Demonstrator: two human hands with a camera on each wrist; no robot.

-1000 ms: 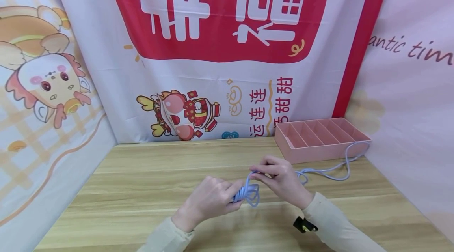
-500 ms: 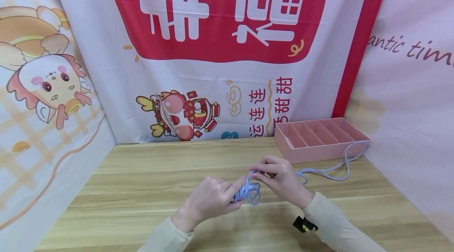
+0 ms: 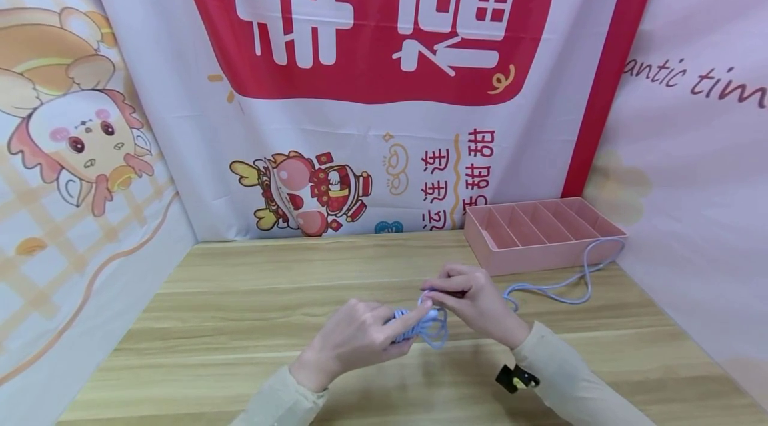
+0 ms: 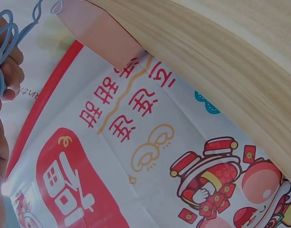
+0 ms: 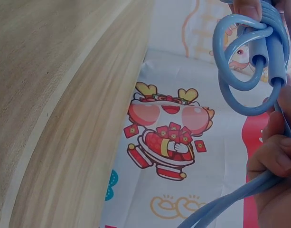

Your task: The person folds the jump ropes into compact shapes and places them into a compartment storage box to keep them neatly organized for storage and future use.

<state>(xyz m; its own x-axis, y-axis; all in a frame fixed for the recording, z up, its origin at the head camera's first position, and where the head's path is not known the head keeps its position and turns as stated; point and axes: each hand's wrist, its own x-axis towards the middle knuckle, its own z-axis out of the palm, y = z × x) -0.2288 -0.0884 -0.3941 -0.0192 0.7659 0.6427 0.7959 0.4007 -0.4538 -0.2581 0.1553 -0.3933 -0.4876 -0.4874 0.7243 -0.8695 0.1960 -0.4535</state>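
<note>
Jutting from the left hand are blue cord loops.

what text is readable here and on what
"幸福": sideways on the red panel
"运连连": sideways on the back cloth
"甜甜": beside it, next character partly hidden
"antic tim": cut off, on the right cloth
Red characters on the left cloth: too blurred
No text seen on blue cord or pink box

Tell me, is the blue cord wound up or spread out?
Partly wound: the left hand holds coiled blue cord, but a loose length trails near the pink box.
</note>
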